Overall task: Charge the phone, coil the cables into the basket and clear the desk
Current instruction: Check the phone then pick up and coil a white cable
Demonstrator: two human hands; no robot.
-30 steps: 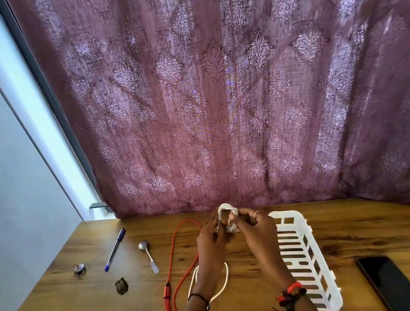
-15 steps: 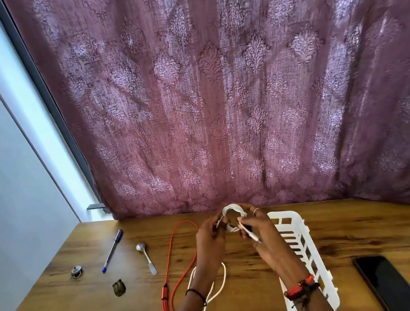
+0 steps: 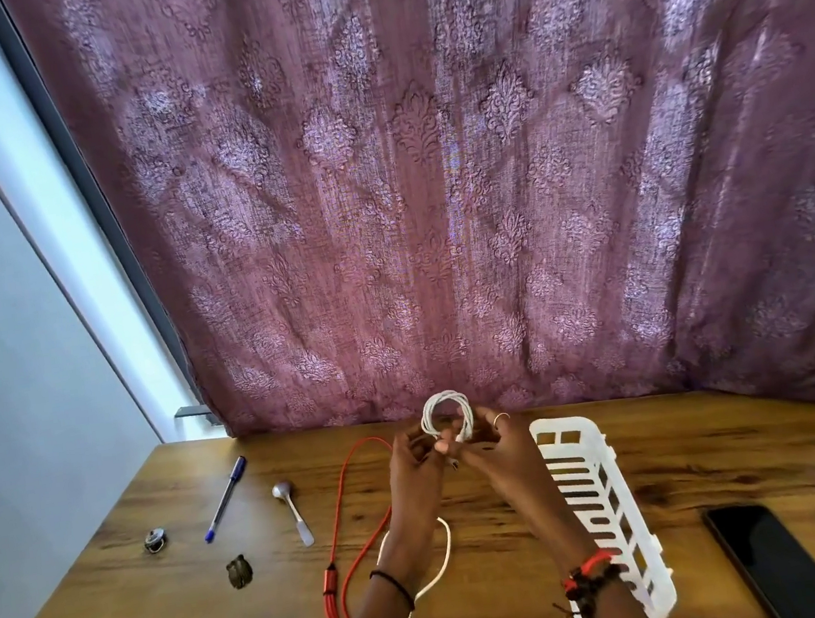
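- Above the bench, near its far edge, your left hand and right hand together pinch a small white cable coil; each grip is closed on it, probably so the loops do not spring open.
- The white basket lies just beside your right wrist, ready for the coil.
- The red cable lies loose; the phone rests at the right.
- A purple curtain hangs behind the wooden bench.
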